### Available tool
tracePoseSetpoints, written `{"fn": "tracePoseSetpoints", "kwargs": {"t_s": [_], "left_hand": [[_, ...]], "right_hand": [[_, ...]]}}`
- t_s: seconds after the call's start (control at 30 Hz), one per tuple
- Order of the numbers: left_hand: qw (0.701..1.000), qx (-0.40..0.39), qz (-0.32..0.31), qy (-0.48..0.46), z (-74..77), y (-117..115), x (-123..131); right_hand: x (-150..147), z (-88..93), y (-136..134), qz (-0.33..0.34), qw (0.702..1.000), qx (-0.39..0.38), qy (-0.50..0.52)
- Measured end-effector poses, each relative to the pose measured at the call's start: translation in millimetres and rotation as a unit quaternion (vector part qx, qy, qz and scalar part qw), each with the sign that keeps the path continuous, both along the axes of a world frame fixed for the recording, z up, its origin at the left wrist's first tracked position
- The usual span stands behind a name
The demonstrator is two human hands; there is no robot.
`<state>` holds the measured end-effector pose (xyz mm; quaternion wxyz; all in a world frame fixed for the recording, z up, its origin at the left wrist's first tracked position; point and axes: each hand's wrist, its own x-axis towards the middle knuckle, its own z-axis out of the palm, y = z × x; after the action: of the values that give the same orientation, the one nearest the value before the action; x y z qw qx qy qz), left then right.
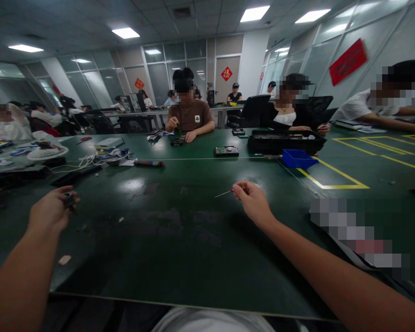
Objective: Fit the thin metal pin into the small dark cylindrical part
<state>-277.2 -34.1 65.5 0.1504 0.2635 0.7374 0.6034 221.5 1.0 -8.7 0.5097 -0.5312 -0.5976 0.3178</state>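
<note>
My right hand (251,199) is closed on a thin screwdriver (224,193), whose metal shaft points left above the green table (180,267). Only a bit of its red handle shows between the fingertips. Over the table's left side, my left hand (53,207) curls its fingers around a small dark object (69,200); its kind is too hidden to tell. A small pale scrap (65,260) lies on the tabletop below that hand.
Across the table a person (192,110) handles a small dark item. Farther back lie a hard drive (226,151), a black tray (283,143) and a blue bin (299,159). An electric screwdriver (148,163), cables (86,161) and a white fan (47,151) are at left.
</note>
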Motion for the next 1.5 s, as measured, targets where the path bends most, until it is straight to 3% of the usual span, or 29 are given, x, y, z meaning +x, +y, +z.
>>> {"fn": "tracePoseSetpoints", "kwargs": {"t_s": [0.07, 0.23, 0.4, 0.5, 0.6, 0.73, 0.87, 0.97, 1.2, 1.5], "left_hand": [[0.996, 0.029, -0.046, -0.073, 6.6, 9.4, 26.0], [0.967, 0.080, -0.219, -0.098, 12.5, 28.0, 104.6], [0.877, 0.092, -0.424, -0.208, 11.1, 29.2, 194.9], [0.851, 0.084, -0.490, -0.169, 3.6, 27.0, 241.2], [0.849, 0.044, -0.524, -0.047, -15.7, 27.2, 270.3], [0.824, -0.045, -0.544, 0.153, -50.5, 29.6, 278.5], [0.770, -0.037, -0.588, 0.245, -68.9, 32.6, 268.3], [0.760, -0.001, -0.592, 0.269, -70.7, 34.3, 263.1], [0.796, 0.002, -0.557, 0.237, -70.3, 32.6, 265.7], [0.791, 0.017, -0.553, 0.263, -76.3, 36.8, 262.4]], "right_hand": [[-0.7, 3.7, -4.4, 0.013, 1.000, 0.001, -0.016], [-3.3, 12.5, -17.5, 0.027, 0.997, 0.023, -0.067], [-6.3, 19.4, -27.7, 0.019, 0.993, 0.045, -0.105], [-6.6, 21.2, -31.2, 0.027, 0.991, 0.056, -0.115], [-5.5, 19.9, -31.5, 0.045, 0.991, 0.060, -0.109], [-4.6, 15.0, -27.7, 0.061, 0.996, 0.049, -0.045], [-6.9, 11.5, -24.2, 0.085, 0.993, 0.040, 0.069], [-8.8, 10.3, -23.3, 0.095, 0.990, 0.032, 0.097], [-8.6, 8.0, -22.3, 0.081, 0.993, 0.023, 0.078], [-6.9, 6.1, -20.0, 0.081, 0.993, 0.034, 0.073]]}}
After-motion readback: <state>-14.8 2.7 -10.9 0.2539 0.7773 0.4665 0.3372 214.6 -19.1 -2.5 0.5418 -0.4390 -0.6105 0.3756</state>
